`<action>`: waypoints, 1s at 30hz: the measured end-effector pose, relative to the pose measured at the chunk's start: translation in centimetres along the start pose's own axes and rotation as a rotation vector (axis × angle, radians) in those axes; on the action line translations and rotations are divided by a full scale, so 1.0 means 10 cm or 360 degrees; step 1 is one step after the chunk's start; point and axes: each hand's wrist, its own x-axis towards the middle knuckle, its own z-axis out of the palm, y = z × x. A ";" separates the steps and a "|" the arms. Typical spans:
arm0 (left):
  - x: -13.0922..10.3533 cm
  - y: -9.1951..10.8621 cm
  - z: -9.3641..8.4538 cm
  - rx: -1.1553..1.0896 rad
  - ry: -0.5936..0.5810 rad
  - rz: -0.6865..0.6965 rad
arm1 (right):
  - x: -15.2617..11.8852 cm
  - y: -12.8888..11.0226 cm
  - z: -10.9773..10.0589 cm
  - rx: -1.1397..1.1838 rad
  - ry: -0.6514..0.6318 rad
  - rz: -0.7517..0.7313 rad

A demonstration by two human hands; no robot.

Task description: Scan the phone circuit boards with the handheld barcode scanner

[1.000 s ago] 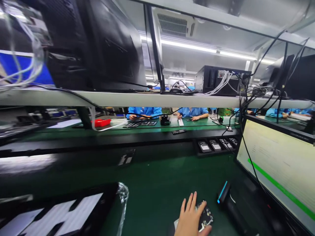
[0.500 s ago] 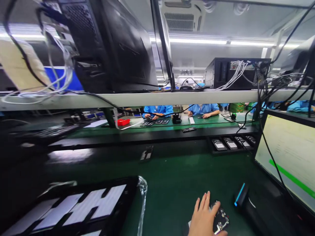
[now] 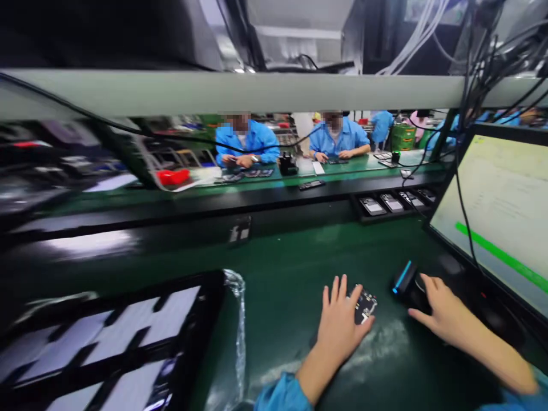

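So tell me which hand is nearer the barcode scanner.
Right. The right hand touches the barcode scanner from its right side; the left hand lies flat on the circuit board, to the scanner's left.

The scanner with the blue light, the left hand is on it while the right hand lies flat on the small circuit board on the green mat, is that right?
Not quite: the hands are swapped. In the head view the right hand is on the scanner, and the left hand lies flat on the small circuit board on the green mat.

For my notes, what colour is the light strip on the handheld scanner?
Blue, on the scanner under the right hand, head view.
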 end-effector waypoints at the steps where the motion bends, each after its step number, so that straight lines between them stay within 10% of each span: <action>1: 0.00 0.00 0.03 0.0017 0.0011 -0.0003 | -0.03 0.00 0.02 0.0005 -0.0080 0.0055; 7: -0.01 -0.04 0.05 -0.0001 0.0055 0.0031 | 0.17 -0.22 -0.18 0.0361 -0.0426 0.0275; 15: -0.03 -0.03 0.06 0.0086 0.0155 0.0064 | 0.36 -0.63 -0.57 0.1339 -0.1572 0.0377; 30: -0.03 -0.05 0.08 0.0139 0.0203 0.0101 | 0.35 -0.65 -0.43 0.1602 -0.1658 0.0637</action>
